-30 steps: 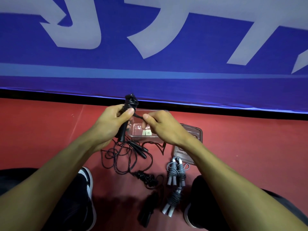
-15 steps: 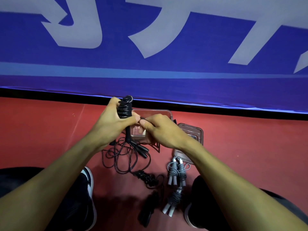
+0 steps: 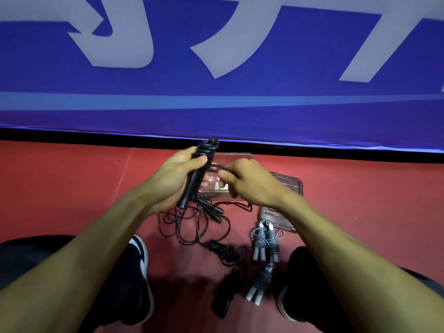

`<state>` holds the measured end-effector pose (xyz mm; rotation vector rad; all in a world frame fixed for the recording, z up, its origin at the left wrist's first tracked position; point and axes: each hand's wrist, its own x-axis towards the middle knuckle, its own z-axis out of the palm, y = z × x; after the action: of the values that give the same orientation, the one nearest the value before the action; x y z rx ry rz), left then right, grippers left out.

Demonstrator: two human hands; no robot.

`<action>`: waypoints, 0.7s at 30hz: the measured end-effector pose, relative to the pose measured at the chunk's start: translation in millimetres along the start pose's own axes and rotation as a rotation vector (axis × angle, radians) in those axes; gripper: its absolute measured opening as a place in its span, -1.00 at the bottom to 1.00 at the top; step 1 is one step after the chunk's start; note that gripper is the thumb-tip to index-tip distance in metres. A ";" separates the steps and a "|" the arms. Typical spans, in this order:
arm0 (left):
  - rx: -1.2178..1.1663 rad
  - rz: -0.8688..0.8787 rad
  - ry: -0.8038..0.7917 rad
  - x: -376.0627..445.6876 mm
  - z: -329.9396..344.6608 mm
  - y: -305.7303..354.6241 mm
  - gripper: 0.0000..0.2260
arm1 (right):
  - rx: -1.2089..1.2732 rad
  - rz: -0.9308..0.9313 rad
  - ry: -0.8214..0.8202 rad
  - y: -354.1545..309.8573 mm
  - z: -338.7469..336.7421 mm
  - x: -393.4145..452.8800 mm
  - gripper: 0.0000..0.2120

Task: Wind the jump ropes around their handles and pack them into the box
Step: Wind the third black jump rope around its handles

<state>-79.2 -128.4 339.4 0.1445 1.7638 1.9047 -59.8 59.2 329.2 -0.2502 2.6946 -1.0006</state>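
a: starting at the left of my feed, what's underfoot?

b: red floor [image 3: 60,188], smooth, with a faint pale seam line running up it. a dark trouser leg and a black-and-white shoe [image 3: 141,258] sit low on the left. behind everything a blue banner [image 3: 216,104] with big pale lettering and a lighter stripe; a black strip runs along its base.

a: and the hands?

b: my left hand [image 3: 173,179] is wrapped around a pair of black handles [image 3: 194,186], fingers curled tight, thumb pressed over the rope coils wound at their top end. the right hand [image 3: 249,183] pinches a strand of black rope [image 3: 213,167] between thumb and forefinger, arcing across from the handles.

a: where's the box?

b: clear box [image 3: 230,156] on the floor just behind the hands, its lid [image 3: 288,186] lying flat to its right. loose black rope [image 3: 187,227] is tangled below the hands. right of that, two grey wound ropes [image 3: 264,241] lie near the lid, with a black bundle [image 3: 223,251] between.
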 end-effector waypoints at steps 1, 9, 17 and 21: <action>0.060 0.035 -0.009 0.4 -1.4 -0.5 -0.82 | 0.000 -0.005 0.003 0.3 0.3 0.0 -0.67; 0.259 0.128 0.153 3.4 -6.5 -5.5 -0.56 | 0.037 -0.069 -0.003 -6.0 4.4 1.6 -0.70; 0.299 0.161 0.141 5.9 -10.8 -7.0 -0.73 | 0.086 -0.076 0.014 -6.8 2.3 -0.6 -0.71; 0.133 0.111 0.075 3.8 -7.3 -2.9 -0.77 | 0.085 -0.082 0.033 -7.3 1.7 -0.3 -0.68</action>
<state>-84.6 -133.2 334.6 0.2262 1.9706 1.8911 -58.6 52.7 332.9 -0.3324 2.6827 -1.1504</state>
